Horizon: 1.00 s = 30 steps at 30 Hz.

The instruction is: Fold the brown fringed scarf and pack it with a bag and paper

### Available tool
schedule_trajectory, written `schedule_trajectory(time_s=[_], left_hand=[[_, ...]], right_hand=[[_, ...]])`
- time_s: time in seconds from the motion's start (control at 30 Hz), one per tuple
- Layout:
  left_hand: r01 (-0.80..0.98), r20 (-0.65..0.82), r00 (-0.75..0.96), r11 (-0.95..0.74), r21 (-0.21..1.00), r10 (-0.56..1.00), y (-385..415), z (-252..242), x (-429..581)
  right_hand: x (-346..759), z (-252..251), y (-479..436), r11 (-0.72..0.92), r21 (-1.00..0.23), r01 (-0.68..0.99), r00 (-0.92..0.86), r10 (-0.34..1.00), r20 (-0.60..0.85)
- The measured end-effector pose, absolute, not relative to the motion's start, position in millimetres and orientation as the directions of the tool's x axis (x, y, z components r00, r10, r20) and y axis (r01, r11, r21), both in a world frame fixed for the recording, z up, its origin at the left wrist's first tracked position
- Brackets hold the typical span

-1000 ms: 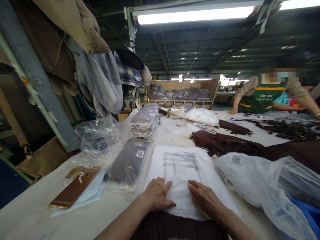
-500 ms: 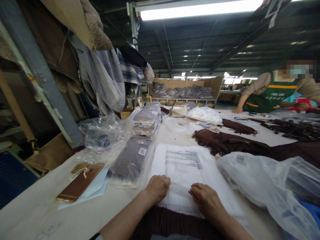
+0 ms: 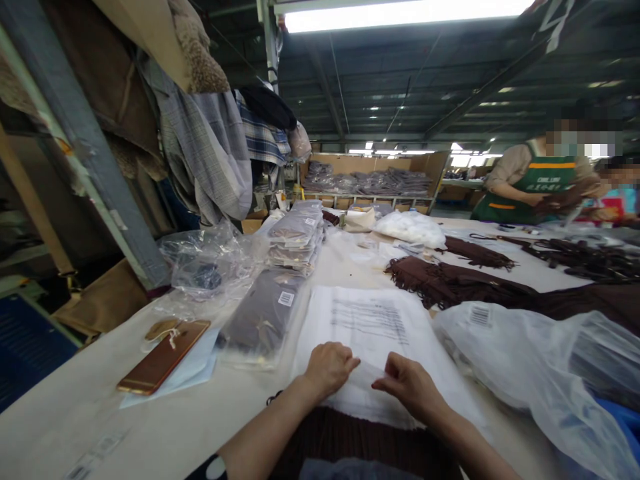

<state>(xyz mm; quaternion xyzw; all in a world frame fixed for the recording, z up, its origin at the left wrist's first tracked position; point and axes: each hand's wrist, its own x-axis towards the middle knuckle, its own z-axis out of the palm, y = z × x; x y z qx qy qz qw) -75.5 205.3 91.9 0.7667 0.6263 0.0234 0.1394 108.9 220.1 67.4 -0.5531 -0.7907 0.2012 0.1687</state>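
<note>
A stack of clear, whitish plastic bags (image 3: 367, 320) with printed black lines lies in front of me. My left hand (image 3: 331, 368) is closed in a pinch on the near part of the top bag. Opposite it, my right hand (image 3: 411, 385) also has its fingers curled and pinched at the bag film. Thin film stretches between the two hands, slightly raised. Close to my body, dark brown fringed fabric (image 3: 360, 443) lies against the near edge of the stack. Left of the bags is a packed grey item (image 3: 263, 317) in clear plastic with a barcode label.
A phone (image 3: 164, 358) rests on blue paper at left. Behind stand stacked grey packages (image 3: 295, 233) and crumpled clear plastic (image 3: 205, 260). Brown fringed scarves (image 3: 460, 283) and a large translucent bag (image 3: 515, 360) lie at right. A co-worker in a green apron (image 3: 530, 187) stands across the table.
Both my hands have moved slightly up and away from me, lifting the top bag's film. My right thumb now sticks out. The co-worker's hand has left the table and holds brown material.
</note>
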Motion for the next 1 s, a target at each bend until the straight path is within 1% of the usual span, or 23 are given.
schedule_trajectory(time_s=[0.1, 0.2, 0.27, 0.37, 0.47, 0.53, 0.6, 0.67, 0.73, 0.8, 0.83, 0.9, 0.97, 1.0], left_hand=[[0.963, -0.192, 0.171, -0.123, 0.238, 0.966, 208.0, 92.1, -92.1], [0.975, -0.202, 0.153, -0.115, 0.188, 0.967, 204.8, 89.6, -108.5], [0.981, -0.187, 0.154, -0.128, 0.144, 0.970, 199.6, 87.5, -117.6], [0.987, -0.145, 0.145, -0.131, 0.097, 0.979, 191.0, 87.7, -131.0], [0.994, -0.084, 0.071, -0.063, 0.094, 0.994, 184.5, 92.4, -146.3], [0.993, -0.045, 0.011, -0.005, 0.121, 0.999, 181.2, 95.4, -156.6], [0.984, -0.013, -0.034, 0.036, 0.175, 0.999, 177.8, 96.3, -164.7], [0.964, 0.016, -0.076, 0.070, 0.257, 0.997, 174.3, 94.4, -169.5], [0.922, 0.044, -0.141, 0.115, 0.371, 0.989, 171.6, 90.1, -171.4], [0.840, 0.058, -0.235, 0.173, 0.514, 0.970, 170.1, 84.2, -172.0], [0.780, 0.050, -0.282, 0.199, 0.594, 0.958, 169.8, 81.0, -172.3], [0.617, 0.007, -0.367, 0.237, 0.750, 0.930, 169.4, 74.4, -173.2], [0.423, -0.057, -0.427, 0.255, 0.869, 0.903, 168.8, 68.2, -174.7], [0.331, -0.086, -0.447, 0.254, 0.909, 0.890, 168.5, 65.5, -175.6]], right_hand=[[116.4, 67.8, 221.5, 0.338, -0.565, 0.753, -0.392, 0.920, 0.028], [120.2, 69.2, 219.8, 0.400, -0.563, 0.723, -0.426, 0.900, 0.092], [123.2, 69.1, 217.2, 0.454, -0.519, 0.724, -0.429, 0.886, 0.176], [135.4, 63.8, 212.8, 0.557, -0.415, 0.720, -0.475, 0.831, 0.291], [159.1, 53.1, 209.3, 0.632, -0.334, 0.699, -0.531, 0.772, 0.348], [176.8, 47.5, 206.6, 0.619, -0.318, 0.718, -0.504, 0.778, 0.376], [190.9, 46.1, 203.1, 0.555, -0.336, 0.761, -0.421, 0.816, 0.395], [198.3, 48.4, 198.6, 0.464, -0.391, 0.795, -0.307, 0.863, 0.401], [198.7, 51.7, 194.2, 0.349, -0.485, 0.801, -0.158, 0.906, 0.392], [194.8, 53.2, 190.7, 0.213, -0.612, 0.762, 0.024, 0.934, 0.356], [192.2, 52.8, 189.2, 0.145, -0.682, 0.717, 0.112, 0.942, 0.317], [186.8, 50.2, 186.3, 0.023, -0.821, 0.571, 0.247, 0.949, 0.198], [182.0, 46.8, 182.8, -0.068, -0.926, 0.372, 0.304, 0.951, 0.052], [179.9, 45.4, 180.8, -0.101, -0.959, 0.266, 0.307, 0.952, -0.015]])
